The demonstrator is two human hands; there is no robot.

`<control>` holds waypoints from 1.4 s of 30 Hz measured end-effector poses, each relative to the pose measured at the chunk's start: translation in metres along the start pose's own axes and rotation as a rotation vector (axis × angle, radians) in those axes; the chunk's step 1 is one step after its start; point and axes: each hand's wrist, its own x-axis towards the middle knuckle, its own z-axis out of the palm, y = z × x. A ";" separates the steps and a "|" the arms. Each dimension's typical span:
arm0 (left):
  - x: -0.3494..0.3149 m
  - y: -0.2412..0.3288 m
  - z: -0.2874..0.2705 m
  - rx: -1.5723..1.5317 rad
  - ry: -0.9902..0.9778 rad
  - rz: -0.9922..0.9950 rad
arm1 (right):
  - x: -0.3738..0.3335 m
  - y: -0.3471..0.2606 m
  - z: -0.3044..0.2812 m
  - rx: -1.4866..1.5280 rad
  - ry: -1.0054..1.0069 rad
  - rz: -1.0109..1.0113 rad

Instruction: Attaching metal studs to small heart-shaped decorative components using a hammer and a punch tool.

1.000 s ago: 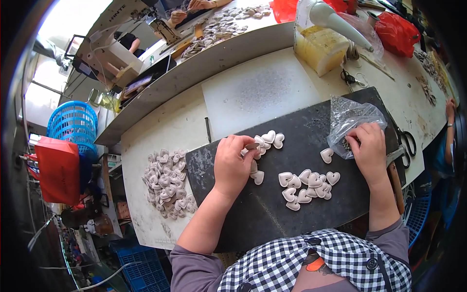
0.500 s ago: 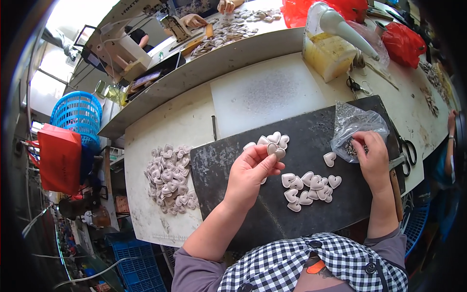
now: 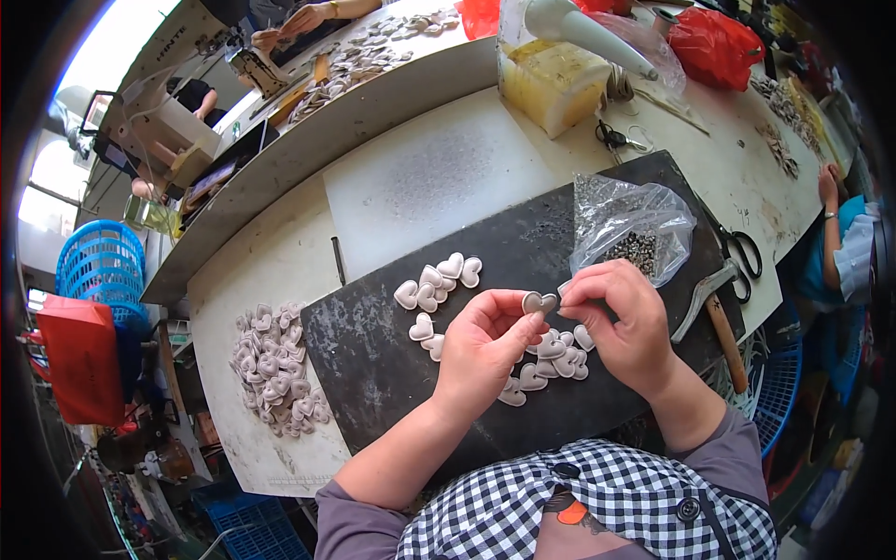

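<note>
My left hand (image 3: 483, 353) pinches a beige padded heart (image 3: 538, 302) between thumb and fingertips, above a black board (image 3: 364, 373). Close against the heart's right side, the fingertips of my right hand (image 3: 623, 325) are pressed together. Whatever they hold is too small or too hidden to make out. Beyond my right hand, a clear plastic bag (image 3: 623, 217) lies open with many tiny metal pieces (image 3: 635, 250) in it. More padded hearts lie on the board in a far group (image 3: 431, 277) and a near group (image 3: 553, 357), partly covered by my hands.
A heap of hearts (image 3: 271, 369) lies on the pale table left of the board. At the right are a hammer (image 3: 723, 341) and black scissors (image 3: 744, 254). A white sheet (image 3: 439, 177) lies beyond the board, below a raised ledge. Other people's hands (image 3: 303, 19) work behind it.
My right hand has left the plastic bag and come across to the heart in my left hand. The whole view has shifted, so the table things appear farther left.
</note>
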 end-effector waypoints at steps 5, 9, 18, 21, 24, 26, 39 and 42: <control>-0.002 0.001 0.006 0.059 -0.016 0.057 | -0.005 0.011 0.008 -0.009 -0.028 0.021; -0.006 -0.002 0.004 0.234 -0.029 0.132 | -0.005 0.008 0.011 0.032 -0.020 0.055; -0.006 0.001 0.005 0.164 -0.012 0.078 | -0.006 0.014 0.014 0.140 -0.053 0.120; -0.006 0.002 0.006 0.189 0.009 0.096 | -0.006 0.014 0.013 0.100 -0.079 0.120; -0.008 0.003 0.006 0.244 0.017 0.113 | -0.006 0.015 0.013 0.105 -0.089 0.099; -0.008 0.003 0.008 0.216 0.013 0.102 | -0.005 0.013 0.010 0.040 -0.113 0.033; -0.019 -0.018 0.009 0.068 0.033 0.006 | -0.017 0.005 0.014 -0.130 -0.152 -0.071; -0.019 -0.019 0.007 0.048 0.036 0.025 | -0.017 0.005 0.016 -0.114 -0.136 -0.075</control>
